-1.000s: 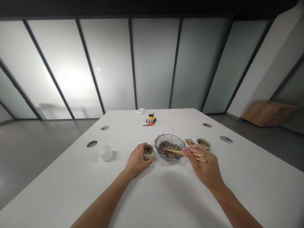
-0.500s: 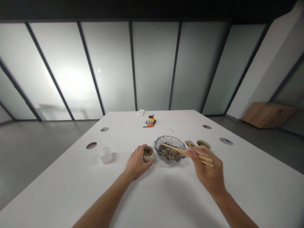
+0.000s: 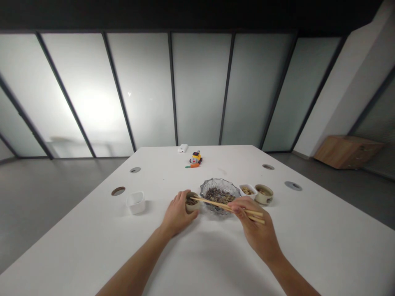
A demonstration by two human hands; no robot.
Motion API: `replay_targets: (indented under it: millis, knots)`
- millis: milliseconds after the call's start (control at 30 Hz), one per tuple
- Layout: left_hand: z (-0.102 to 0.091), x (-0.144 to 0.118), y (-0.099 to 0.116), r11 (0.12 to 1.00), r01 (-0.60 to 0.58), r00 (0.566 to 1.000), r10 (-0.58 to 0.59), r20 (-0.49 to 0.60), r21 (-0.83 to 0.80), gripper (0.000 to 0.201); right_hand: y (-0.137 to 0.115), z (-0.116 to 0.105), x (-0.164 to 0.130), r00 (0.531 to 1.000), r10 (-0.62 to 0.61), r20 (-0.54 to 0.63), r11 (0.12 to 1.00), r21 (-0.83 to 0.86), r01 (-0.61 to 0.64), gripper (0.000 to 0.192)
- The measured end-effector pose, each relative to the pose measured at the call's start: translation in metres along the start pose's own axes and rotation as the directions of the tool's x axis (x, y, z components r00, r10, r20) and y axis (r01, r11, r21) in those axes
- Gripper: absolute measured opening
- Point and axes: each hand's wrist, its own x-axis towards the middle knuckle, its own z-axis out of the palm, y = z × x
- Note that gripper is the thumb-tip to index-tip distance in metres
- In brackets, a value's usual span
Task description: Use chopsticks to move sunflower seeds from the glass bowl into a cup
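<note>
Your table (image 3: pixel 216 263) carries a bowl (image 3: pixel 217 183), a cup (image 3: pixel 191 208) at its left, a dish (image 3: pixel 252 196) and second cup (image 3: pixel 264 200) at its right, plus tub (image 3: pixel 136 206), toy car (image 3: pixel 196 158), carrot (image 3: pixel 194 165) and white block (image 3: pixel 182 148).

Tan chopsticks (image 3: pixel 212 203), slanted; tips seemingly over cup (image 3: pixel 191 207)

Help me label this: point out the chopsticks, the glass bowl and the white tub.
Chopsticks (image 3: pixel 216 204), head view: shaft of the upper stick.
Glass bowl (image 3: pixel 219 183), head view: far wall.
White tub (image 3: pixel 137 208), head view: near wall.

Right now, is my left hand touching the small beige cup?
Touching. The head view shows the left hand curled around the small beige cup, thumb against its near side.
</note>
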Motion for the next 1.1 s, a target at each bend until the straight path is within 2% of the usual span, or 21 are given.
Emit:
replay_targets:
  millis: [100,200,300,400,833,1100]
  knots:
    - [0.0,0.0,0.0,1.0,0.003,1.0,-0.003,-0.004,0.001,0.064,0.001,-0.003,0.002,0.999,-0.029,-0.042,0.998,-0.05,0.027,0.033]
    - [0.001,0.0,-0.001,1.0,0.008,1.0,-0.008,-0.004,0.002,0.063,0.005,-0.009,0.006,0.99,-0.114,-0.08,0.983,-0.155,0.1,0.027]
    - [0.001,0.0,-0.002,1.0,0.008,1.0,-0.008,0.001,0.002,0.064,0.009,-0.013,0.009,0.981,-0.189,-0.052,0.95,-0.264,0.169,0.024]
    - [0.002,0.0,-0.002,1.0,0.009,1.0,-0.009,0.001,0.001,0.065,0.013,-0.014,0.009,0.977,-0.213,-0.019,0.925,-0.325,0.195,0.025]
    - [0.002,0.0,-0.002,1.0,0.016,1.0,-0.016,-0.001,-0.003,0.066,0.014,-0.016,0.009,0.965,-0.251,0.072,0.897,-0.358,0.26,0.021]
    - [0.003,-0.001,-0.002,1.0,0.019,1.0,-0.019,0.005,0.003,0.066,0.013,-0.016,0.009,0.971,-0.235,0.047,0.909,-0.343,0.237,0.021]
